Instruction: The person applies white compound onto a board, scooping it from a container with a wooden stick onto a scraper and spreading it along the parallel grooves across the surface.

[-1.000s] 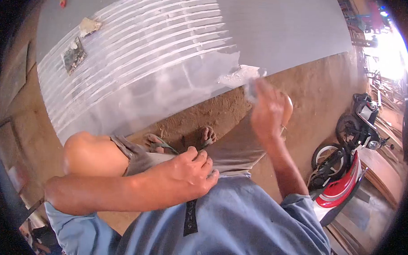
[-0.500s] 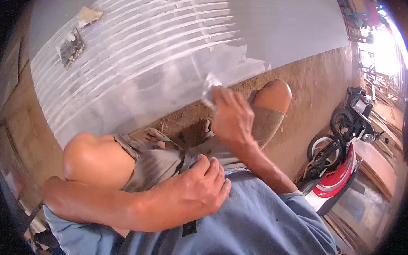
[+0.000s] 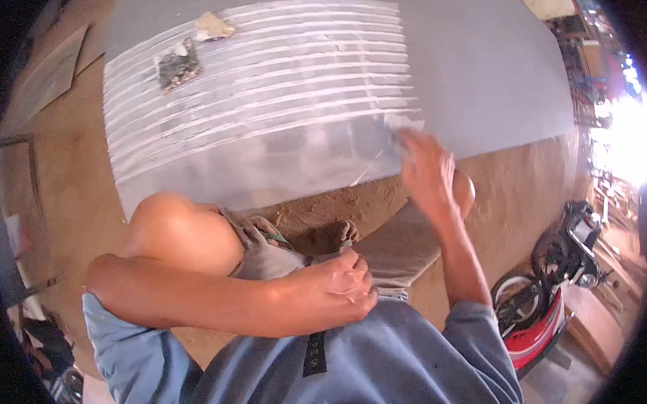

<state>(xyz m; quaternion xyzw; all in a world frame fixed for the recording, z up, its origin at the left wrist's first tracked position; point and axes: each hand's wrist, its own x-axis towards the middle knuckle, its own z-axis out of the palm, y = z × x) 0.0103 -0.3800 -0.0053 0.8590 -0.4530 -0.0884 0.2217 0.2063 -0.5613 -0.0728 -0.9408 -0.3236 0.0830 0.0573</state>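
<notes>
A large grey panel [image 3: 485, 72] lies before me, with rows of white paste ridges [image 3: 271, 72] across its left and middle. My right hand [image 3: 428, 170] is closed round a small flat scraper [image 3: 395, 140], blurred by motion, at the panel's near edge. White paste [image 3: 404, 123] shows beside the scraper. Below the ridges runs a smeared, smoother band [image 3: 254, 160]. My left hand [image 3: 342, 284] rests curled at my lap with its fingers bent in; what they hold, if anything, is hidden.
Two crusted scraps lie on the panel's far left: a beige piece [image 3: 214, 27] and a dark, paste-smeared piece [image 3: 178, 65]. My knees are close to the near edge, above brown ground [image 3: 531, 181]. A red and white motorcycle [image 3: 540, 309] stands at right, near stacked boards [image 3: 590, 325].
My right hand has moved right along the near edge with the scraper, which now meets the end of the ridges. The view has shifted, and my left hand stays curled at my lap.
</notes>
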